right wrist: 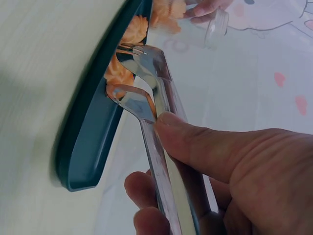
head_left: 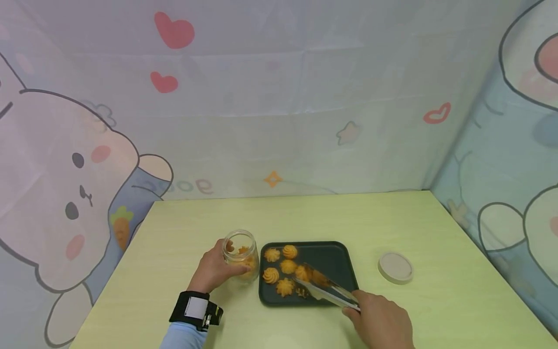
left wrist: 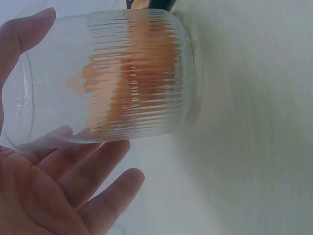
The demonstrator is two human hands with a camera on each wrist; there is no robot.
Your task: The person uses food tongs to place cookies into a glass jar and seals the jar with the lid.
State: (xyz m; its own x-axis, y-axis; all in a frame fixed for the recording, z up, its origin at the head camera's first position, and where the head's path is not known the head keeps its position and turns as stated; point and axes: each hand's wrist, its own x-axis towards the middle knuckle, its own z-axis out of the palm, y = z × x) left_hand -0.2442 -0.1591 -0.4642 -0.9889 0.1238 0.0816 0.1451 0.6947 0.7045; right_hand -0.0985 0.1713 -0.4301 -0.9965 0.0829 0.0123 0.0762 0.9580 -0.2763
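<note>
My left hand (head_left: 215,269) holds a clear glass jar (head_left: 241,238) upright on the table, left of the tray. Swirled golden cookies (left wrist: 115,98) lie inside its ribbed lower part. A dark green tray (head_left: 333,254) sits beside the jar, with several piped cookies (head_left: 271,276) on its left side. In my right hand (head_left: 383,320) is a pair of metal serving tongs (right wrist: 161,93), gripped between thumb and fingers. The tips of the tongs, one of them forked, are spread at a cookie (right wrist: 117,73) on the tray.
A round pale lid (head_left: 395,267) lies on the table to the right of the tray. Behind the light yellow-green table (head_left: 209,213) hangs a printed cartoon backdrop (head_left: 261,97), which also runs along the right side.
</note>
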